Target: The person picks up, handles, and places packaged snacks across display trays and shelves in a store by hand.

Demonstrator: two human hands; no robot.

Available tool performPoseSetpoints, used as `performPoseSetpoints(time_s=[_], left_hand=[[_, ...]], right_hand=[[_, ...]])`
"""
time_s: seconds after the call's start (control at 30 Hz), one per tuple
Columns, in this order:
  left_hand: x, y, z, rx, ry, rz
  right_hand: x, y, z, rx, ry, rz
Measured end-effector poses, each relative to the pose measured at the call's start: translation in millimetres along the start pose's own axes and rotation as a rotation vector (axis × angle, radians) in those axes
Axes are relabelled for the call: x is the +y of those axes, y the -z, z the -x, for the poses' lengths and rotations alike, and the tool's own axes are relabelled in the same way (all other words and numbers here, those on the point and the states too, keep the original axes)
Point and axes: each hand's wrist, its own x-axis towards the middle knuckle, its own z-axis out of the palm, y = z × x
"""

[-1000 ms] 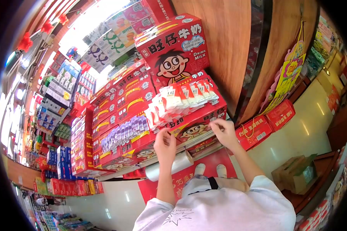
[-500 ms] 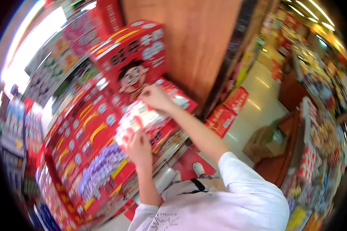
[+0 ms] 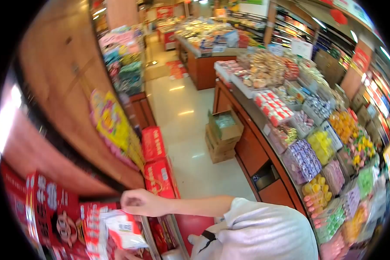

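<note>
Red-and-white packets (image 3: 125,229) lie in a row at the lower left, one with a printed code on its white side. My right hand (image 3: 144,203) is at their upper right corner, fingers curled and the fingertips close to the packet edge. Whether something is pinched there is hidden. Only a sliver of my left hand (image 3: 126,255) shows at the bottom edge, below the packets, and its fingers are mostly out of view. Beside the packets stands a red box (image 3: 52,212) with a cartoon face.
Red cartons (image 3: 157,167) stand on the floor beyond my right hand. An open cardboard box (image 3: 224,130) sits in the aisle against a wooden counter (image 3: 240,149) loaded with wrapped sweets (image 3: 302,158). A wooden pillar (image 3: 56,65) rises at the left.
The view has swung to the right, bringing the aisle and sweets counter into the middle. My hands and the packets now appear lower and further left, with my left hand mostly out of frame.
</note>
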Motion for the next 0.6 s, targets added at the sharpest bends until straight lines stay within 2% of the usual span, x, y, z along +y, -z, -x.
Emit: performPoseSetpoints(time_s=[0.03, 0.13, 0.17, 0.23, 0.3, 0.37, 0.43, 0.5, 0.57, 0.6], left_hand=[[2, -15, 9, -0.044, -0.115, -0.041], [4, -72, 44, -0.439, 0.192, 0.283], [29, -92, 50, -0.566, 0.065, 0.354], [49, -132, 71, -0.758, 0.130, 0.233], [49, -177, 97, -0.971, 0.473, 0.538], [59, -220, 118, -1.098, 0.342, 0.481], [72, -263, 136, -1.198, 0.282, 0.479], [92, -293, 151, -1.201, 0.319, 0.556], [105, -325, 161, -1.259, 0.362, 0.517], [109, -340, 166, -1.261, 0.337, 0.515]], right_hand=[[-3, 24, 21, 0.041, 0.062, -0.005], [-26, 93, 101, 0.225, -0.260, -0.024], [-25, 116, 130, 0.302, -0.351, -0.040], [-15, 155, 184, 0.446, -0.220, 0.014], [-20, 182, 234, 0.574, -0.326, -0.037], [-23, 200, 273, 0.735, -0.407, 0.033], [-25, 215, 300, 0.810, -0.342, 0.013], [-31, 233, 314, 0.883, -0.298, -0.010], [-49, 246, 318, 1.029, -0.363, -0.081], [-30, 265, 328, 1.031, -0.322, -0.056]])
